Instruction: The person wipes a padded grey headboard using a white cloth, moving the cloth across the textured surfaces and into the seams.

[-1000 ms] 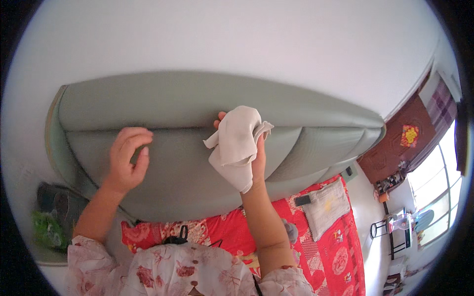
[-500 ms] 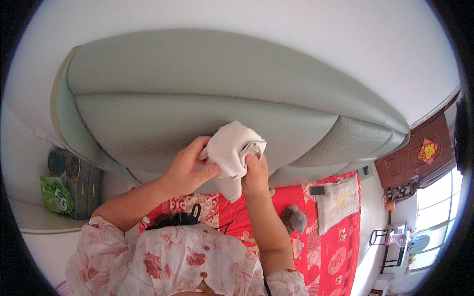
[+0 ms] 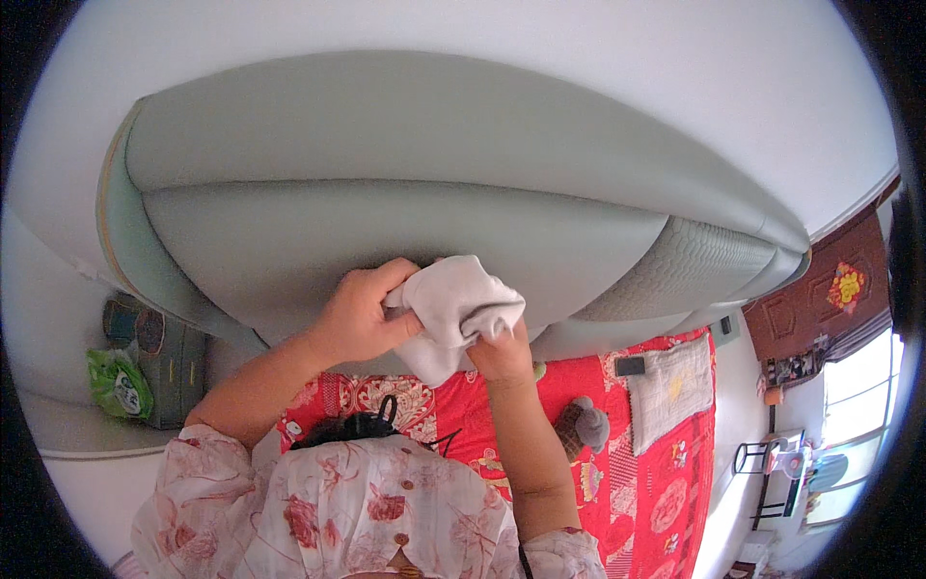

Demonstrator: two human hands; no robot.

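A crumpled white cloth (image 3: 451,301) is bunched between my two hands, in front of the grey-green padded headboard (image 3: 318,241). My left hand (image 3: 367,311) grips its left side, thumb on the near face and fingers curled behind. On the right, my right hand (image 3: 503,349) is closed on the cloth, its fingertips mostly hidden in the folds. Part of the cloth hangs down between the hands. Whether the cloth touches the headboard I cannot tell.
Below lies a bed with a red patterned cover (image 3: 637,492), a grey plush toy (image 3: 585,425), a pale pillow (image 3: 670,394) and a dark flat object (image 3: 630,366). At left, a green plastic bag (image 3: 121,383) hangs beside a grey bedside cabinet (image 3: 178,376). A brown door (image 3: 820,294) stands far right.
Both hands have shifted slightly with the cloth, which is folded differently. My right hand's thumb has gone deeper into the folds. The view has tilted a little.
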